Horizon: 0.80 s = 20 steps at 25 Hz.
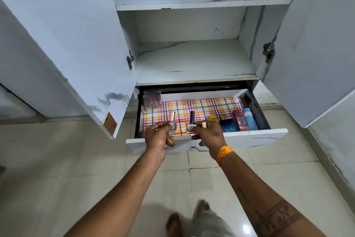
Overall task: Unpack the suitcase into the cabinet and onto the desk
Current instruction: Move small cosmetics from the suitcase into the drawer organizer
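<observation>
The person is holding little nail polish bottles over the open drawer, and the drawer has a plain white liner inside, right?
Not quite. The head view shows the drawer has a checked liner in pink, yellow and purple, not plain white. Both hands, left and right, do hold small bottles over it.

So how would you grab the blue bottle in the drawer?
Probably from above, pinching the rounded top of the blue bottle. It stands against the pink bottle at the drawer right end, so its sides offer little room.
</observation>
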Motion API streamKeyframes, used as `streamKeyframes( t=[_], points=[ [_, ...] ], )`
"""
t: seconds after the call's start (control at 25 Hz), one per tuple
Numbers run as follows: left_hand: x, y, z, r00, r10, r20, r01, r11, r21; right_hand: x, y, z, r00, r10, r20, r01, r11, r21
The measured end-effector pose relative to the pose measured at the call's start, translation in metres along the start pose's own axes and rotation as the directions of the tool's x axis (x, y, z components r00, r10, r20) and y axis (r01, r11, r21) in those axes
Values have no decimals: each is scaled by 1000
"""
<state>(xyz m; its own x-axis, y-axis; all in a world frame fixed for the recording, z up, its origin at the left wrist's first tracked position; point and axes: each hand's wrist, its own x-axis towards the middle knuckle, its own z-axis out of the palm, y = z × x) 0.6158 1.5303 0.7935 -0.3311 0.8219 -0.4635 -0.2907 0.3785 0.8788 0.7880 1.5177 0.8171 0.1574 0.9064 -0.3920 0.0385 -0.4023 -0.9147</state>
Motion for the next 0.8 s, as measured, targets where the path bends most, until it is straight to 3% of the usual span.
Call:
streamKeyframes(
  t=[0.24,0.6,0.68,0.8],
  points=[
    [94,-5,44,992,-96,-85,98,995,14,108,-4,20,994,104,41,-104,995,-3],
    [204,-46,95,906,-172,-388,248,956,157,246,30,43,971,224,90,-195,948,-251],
    [214,-56,100,905,-109,-412,248,921,301,263,41,49,974,210,80,-172,925,-337],
    [229,-60,108,933,106,-344,120,808,576,299,63,53,974,169,148,-76,870,-488]
  ],
)
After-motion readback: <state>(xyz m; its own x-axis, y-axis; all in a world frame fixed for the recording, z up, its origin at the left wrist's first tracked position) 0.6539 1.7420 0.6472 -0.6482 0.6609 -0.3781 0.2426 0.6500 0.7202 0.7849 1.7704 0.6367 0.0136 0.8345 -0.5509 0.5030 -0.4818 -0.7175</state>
